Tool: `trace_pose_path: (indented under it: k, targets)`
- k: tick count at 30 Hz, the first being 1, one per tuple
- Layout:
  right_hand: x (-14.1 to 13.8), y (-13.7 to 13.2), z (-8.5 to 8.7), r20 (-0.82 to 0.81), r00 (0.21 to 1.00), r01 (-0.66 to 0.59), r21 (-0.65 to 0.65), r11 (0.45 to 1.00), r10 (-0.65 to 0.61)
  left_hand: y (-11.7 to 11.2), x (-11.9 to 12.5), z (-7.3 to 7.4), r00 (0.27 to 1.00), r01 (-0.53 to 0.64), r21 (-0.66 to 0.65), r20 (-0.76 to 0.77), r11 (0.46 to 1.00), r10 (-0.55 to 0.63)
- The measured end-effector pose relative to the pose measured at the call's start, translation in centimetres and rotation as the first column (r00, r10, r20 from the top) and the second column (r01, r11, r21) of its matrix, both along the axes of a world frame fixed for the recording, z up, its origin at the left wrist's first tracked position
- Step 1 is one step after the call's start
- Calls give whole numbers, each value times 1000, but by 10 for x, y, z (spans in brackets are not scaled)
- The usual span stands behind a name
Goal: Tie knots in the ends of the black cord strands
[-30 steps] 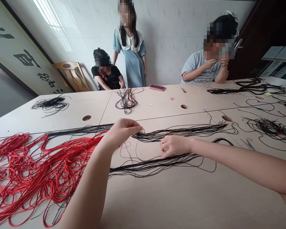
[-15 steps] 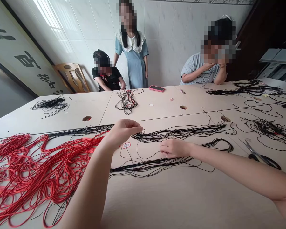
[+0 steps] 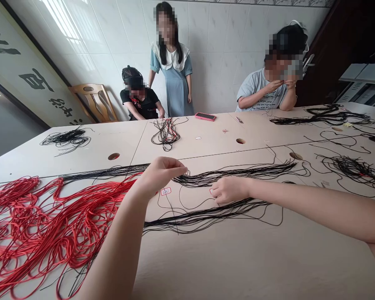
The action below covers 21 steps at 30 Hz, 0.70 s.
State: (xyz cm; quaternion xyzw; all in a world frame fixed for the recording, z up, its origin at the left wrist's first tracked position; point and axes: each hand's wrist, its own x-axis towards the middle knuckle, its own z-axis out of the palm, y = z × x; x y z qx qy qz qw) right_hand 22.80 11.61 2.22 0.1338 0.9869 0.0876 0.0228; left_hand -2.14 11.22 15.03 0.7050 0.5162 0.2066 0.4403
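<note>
My left hand (image 3: 164, 173) is closed in a pinch above the table, with a thin black cord (image 3: 180, 192) at its fingertips. The cord sags in a curve across the tabletop towards my right hand (image 3: 231, 191), whose fingers are curled together at its other visible stretch. The exact grip of the right fingertips is hidden. Behind the hands lies a long bundle of black cords (image 3: 237, 174). A second black bundle (image 3: 193, 214) runs in front, passing just below my right hand. A red-edged label (image 3: 166, 191) sits between the hands.
Tangled red cords (image 3: 65, 221) cover the table's left side. Further black cords (image 3: 356, 168) lie at right. My right forearm hides most of the scissors (image 3: 324, 184). Across the table (image 3: 218, 258) are a pink-cased phone (image 3: 205, 116), two seated people and one standing person.
My right hand has shifted slightly up and right, and its forearm has risen over the scissors. A second label now shows beside its fingers. My left hand has hardly moved.
</note>
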Motion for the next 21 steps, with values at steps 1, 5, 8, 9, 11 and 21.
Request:
trace_pose_path:
  k: [1, 5, 8, 9, 11, 21]
  targets:
    - [-2, 1, -1, -4, 1000, -19, -25, 1000, 19, 0, 0, 0, 1000, 0, -5, 3, 1000, 0]
    - [-5, -2, -8, -97, 995, -8, -123, 992, -4, 2, -2, -2, 1000, 1, 1, 14, 1000, -1]
    - [-9, -8, -10, -224, 966, 81, -205, 975, -127, 4, -4, -4, 1000, 4, 13, 25, 1000, -4]
    - [-12, -11, -9, -276, 944, 115, -239, 964, -181, 4, -4, -4, 1000, -3, 20, 23, 1000, 3]
    - [-22, -18, -2, -394, 869, 179, -314, 932, -299, 4, -5, -5, 999, -31, 36, 25, 999, 30]
    - [-92, -54, 85, -713, 104, -143, -700, 699, -693, 3, -4, 0, 941, 3, -35, 338, 999, 9]
